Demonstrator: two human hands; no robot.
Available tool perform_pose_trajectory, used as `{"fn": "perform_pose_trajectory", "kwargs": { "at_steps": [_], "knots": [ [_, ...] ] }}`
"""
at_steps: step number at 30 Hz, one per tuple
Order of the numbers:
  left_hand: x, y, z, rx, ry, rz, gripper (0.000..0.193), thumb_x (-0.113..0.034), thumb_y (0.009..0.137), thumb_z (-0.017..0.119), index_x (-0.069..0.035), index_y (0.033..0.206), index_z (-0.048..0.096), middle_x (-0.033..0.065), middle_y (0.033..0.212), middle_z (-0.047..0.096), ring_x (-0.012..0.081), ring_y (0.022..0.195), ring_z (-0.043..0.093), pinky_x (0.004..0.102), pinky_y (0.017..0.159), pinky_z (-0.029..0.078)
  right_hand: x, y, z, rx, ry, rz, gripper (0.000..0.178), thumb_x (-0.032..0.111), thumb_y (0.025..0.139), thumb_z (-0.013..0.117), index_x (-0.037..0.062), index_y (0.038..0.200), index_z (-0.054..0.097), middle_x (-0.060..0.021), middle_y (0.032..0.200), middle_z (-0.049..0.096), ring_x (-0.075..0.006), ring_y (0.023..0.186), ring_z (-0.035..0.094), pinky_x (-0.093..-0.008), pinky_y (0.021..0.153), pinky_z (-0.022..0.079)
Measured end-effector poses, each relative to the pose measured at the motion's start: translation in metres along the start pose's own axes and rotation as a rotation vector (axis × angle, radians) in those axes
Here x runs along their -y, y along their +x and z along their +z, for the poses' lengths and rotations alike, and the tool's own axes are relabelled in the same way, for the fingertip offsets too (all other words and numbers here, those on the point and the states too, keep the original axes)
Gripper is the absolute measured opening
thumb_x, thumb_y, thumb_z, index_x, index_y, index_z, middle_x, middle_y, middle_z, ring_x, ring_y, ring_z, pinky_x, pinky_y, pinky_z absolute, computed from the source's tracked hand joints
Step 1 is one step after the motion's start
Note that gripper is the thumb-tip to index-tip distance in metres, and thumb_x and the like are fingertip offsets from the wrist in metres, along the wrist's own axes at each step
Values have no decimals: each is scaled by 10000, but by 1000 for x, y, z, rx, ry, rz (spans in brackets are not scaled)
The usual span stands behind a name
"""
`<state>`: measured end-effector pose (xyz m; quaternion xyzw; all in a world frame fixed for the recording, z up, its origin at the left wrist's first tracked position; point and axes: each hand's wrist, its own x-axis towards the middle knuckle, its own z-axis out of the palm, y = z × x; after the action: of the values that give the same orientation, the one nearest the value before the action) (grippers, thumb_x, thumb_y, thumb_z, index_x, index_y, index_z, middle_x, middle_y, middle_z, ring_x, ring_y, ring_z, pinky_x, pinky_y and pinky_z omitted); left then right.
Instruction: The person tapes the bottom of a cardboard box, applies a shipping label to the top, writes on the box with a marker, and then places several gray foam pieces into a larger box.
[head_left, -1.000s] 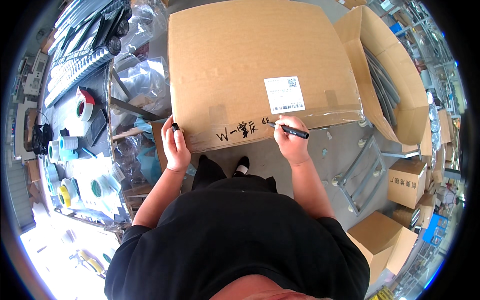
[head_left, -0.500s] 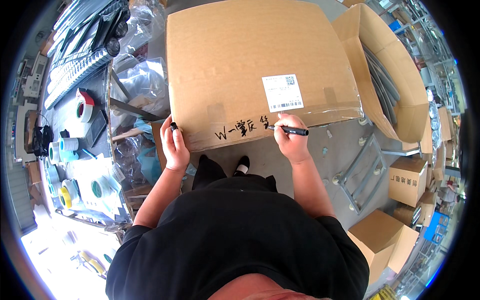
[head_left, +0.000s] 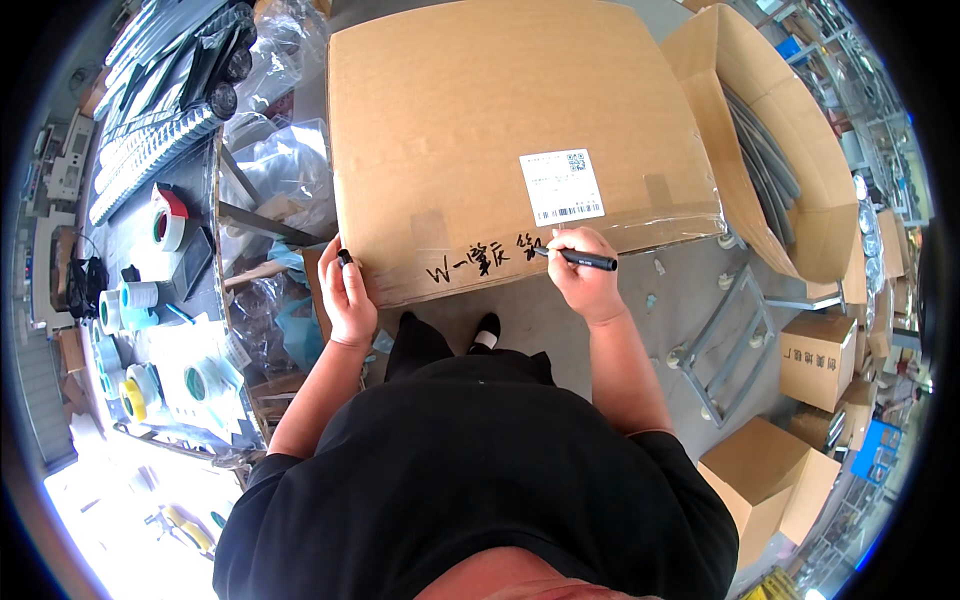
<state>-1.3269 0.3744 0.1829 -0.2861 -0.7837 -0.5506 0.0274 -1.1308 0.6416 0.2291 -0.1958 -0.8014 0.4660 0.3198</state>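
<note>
Apparently writing on the box (head_left: 480, 115), near its edge — gripping the marker (head_left: 592, 261) in right hand (head_left: 587, 287), holding the cap (head_left: 345, 256) (small, black) in left hand (head_left: 350, 300) at the corner. Probably needing steady strokes next.

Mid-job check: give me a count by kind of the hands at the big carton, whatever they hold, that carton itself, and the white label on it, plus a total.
Hands: 2, the left hand and the right hand
Black marker: 1, held in the right
Small black cap: 1, held in the left
Big carton: 1
White label: 1
Total: 6
</note>
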Motion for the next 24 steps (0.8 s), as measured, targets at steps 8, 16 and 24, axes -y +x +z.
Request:
{"fn": "perform_pose_trajectory", "kwargs": {
  "at_steps": [8,16,24],
  "knots": [
    [4,2,1,1,30,31,411,-241,1029,382,63,1269,518,171,1333,504,263,1203,495,358,1040,360,-10,4,-4,-85,-126,-140,110,-9,754,658,43,841,614,-92,764,636,-205,635,596,-307,565,491],
    [2,2,2,-5,-21,1,413,-236,1029,382,63,1285,507,163,1345,498,259,1218,489,360,1050,355,-14,-1,-3,-158,-167,-106,120,15,743,678,42,844,618,-92,764,647,-255,652,597,-342,614,500],
    [8,-1,1,-6,-19,-14,404,-233,1026,387,57,1276,515,162,1360,491,257,1220,487,361,1050,355,-19,-5,-11,-67,-135,-122,132,5,734,673,49,839,605,-101,776,654,-236,644,599,-342,594,497]
  ]
}}
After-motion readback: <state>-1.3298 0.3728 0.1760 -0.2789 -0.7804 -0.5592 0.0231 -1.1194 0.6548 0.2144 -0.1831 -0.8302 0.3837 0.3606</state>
